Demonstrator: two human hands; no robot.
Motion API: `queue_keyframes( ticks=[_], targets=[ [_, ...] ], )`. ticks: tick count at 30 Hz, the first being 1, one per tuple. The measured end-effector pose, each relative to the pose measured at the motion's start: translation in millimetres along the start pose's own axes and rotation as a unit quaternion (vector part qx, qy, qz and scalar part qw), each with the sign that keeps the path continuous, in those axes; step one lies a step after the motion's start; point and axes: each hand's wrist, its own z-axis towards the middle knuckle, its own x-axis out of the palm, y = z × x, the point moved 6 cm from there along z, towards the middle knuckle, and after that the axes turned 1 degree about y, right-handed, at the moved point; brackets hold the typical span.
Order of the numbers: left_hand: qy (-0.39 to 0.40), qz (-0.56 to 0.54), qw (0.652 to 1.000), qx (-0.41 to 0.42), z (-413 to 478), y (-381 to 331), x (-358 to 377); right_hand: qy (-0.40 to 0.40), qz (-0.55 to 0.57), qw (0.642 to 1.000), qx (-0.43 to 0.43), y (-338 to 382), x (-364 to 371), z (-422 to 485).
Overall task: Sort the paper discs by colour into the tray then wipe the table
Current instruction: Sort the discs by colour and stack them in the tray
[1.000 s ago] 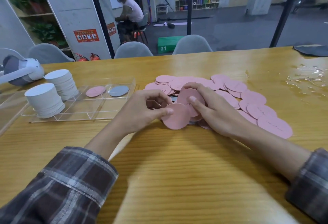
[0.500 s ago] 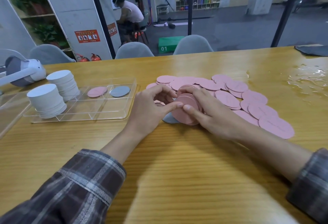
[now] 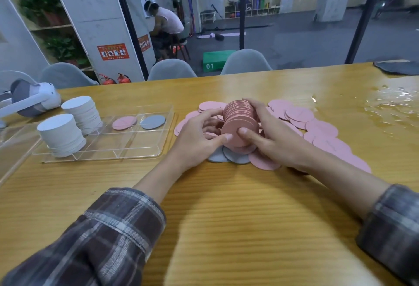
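Note:
A thick stack of pink discs [image 3: 239, 120] stands on edge at the table's middle, squeezed between both hands. My left hand [image 3: 199, 136] grips its left side and my right hand [image 3: 269, 136] curls round its right side and back. Loose pink discs [image 3: 317, 127] lie spread behind and to the right. Two grey discs [image 3: 226, 157] lie flat under the stack. The clear tray [image 3: 145, 149] at the left holds two white disc stacks [image 3: 62, 135], one pink disc [image 3: 124, 122] and one grey disc [image 3: 153, 121].
A white and grey headset [image 3: 34, 102] lies at the far left. A wet patch [image 3: 394, 104] shines on the table's right part, with a dark cloth [image 3: 399, 67] at the far right edge. Grey chairs [image 3: 246, 63] stand behind the table.
The hands have gathered flat pink discs into a thick stack and tipped it up on edge, lifting it slightly. Grey discs beneath have come into sight.

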Motion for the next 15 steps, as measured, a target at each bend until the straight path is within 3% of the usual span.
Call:
queue_keyframes(
  ticks=[6,15],
  targets=[
    [-0.022,0.053,0.998,-0.008,3,3,6,-0.001,-0.024,1.0,0.009,-8,-5,-2],
    [0.039,0.135,0.989,-0.042,-8,0,40,0.053,-0.115,0.989,0.082,-20,9,-4]
  ],
)
